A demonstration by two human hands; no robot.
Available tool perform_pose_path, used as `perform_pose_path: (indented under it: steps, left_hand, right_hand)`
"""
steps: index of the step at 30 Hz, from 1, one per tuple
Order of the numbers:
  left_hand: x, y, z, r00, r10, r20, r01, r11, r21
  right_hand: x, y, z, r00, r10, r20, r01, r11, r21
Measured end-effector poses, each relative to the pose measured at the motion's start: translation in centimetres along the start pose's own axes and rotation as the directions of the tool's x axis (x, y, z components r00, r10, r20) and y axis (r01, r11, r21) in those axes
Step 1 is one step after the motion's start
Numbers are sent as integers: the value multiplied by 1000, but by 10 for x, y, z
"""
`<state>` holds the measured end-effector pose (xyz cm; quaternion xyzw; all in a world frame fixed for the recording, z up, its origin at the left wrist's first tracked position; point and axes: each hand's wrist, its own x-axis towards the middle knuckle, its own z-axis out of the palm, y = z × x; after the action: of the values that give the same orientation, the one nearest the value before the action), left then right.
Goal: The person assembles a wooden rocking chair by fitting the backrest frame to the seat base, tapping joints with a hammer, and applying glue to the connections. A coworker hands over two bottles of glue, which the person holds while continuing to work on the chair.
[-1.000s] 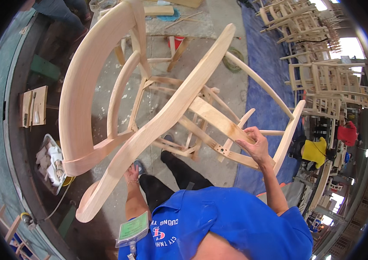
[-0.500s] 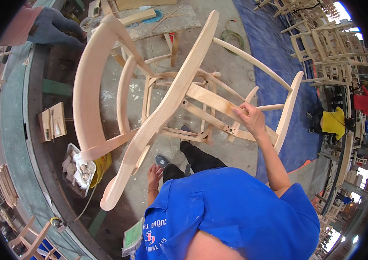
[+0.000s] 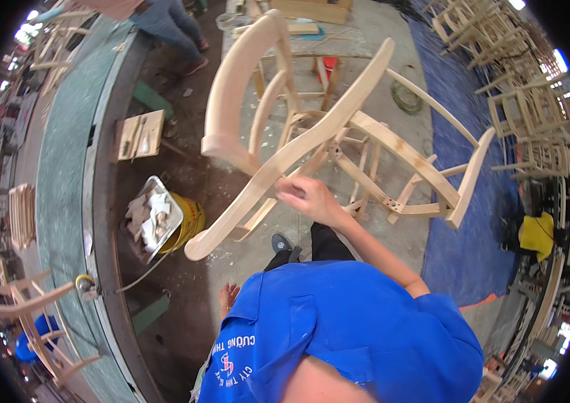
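An unfinished pale wooden chair [image 3: 282,161] lies tipped over in front of me, its wide curved backrest [image 3: 231,94] at the upper left and its legs towards the right. My right hand [image 3: 308,199] is beside the chair's long curved side piece, near its lower half. Motion smears those fingers, so whether they touch the wood is unclear. Low at my left side hangs my left hand [image 3: 229,295], away from the chair, its fingers loosely apart and nothing seen in them. The curved seat rail [image 3: 402,151] has a brownish patch.
Left of the chair, a tray of whitish pieces [image 3: 157,218] sits on a yellow bucket [image 3: 191,221]. A long green-topped bench [image 3: 63,154] runs down the left. Behind stands a littered worktable [image 3: 339,43]. Blue sheeting [image 3: 459,248] covers floor at right, with stacked chairs [image 3: 533,127] beyond.
My right hand has left the seat rail and moved left to the curved side piece. The view has turned, so the chair appears further right and higher. My left hand still hangs low.
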<state>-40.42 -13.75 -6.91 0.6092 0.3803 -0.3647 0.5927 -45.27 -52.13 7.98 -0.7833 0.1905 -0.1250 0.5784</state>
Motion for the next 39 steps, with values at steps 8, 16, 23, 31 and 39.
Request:
perform_pose_path:
  steps: [8, 16, 23, 31, 39]
  left_hand:
    - [-16, -7, -42, 985, 158, 74, -156, 987, -23]
    - [-50, -79, -123, 968, 249, 33, -244, 964, -106]
    - [-74, -164, -173, 983, 178, -33, -177, 984, 31]
    - [-86, -164, -209, 965, 260, 28, -260, 946, 193]
    - [-62, -118, -262, 999, 34, -23, -29, 979, 204]
  right_hand:
    - [135, -17, 86, 814, -246, -526, 160, 966, -203]
    - [130, -21, 92, 898, -175, -404, 67, 961, -267]
    - [53, -13, 97, 961, -75, -265, 21, 980, -200]
    - [-50, -13, 89, 965, -241, -105, 221, 960, -173]
    - [-174, -20, 106, 982, -191, 12, 191, 978, -86]
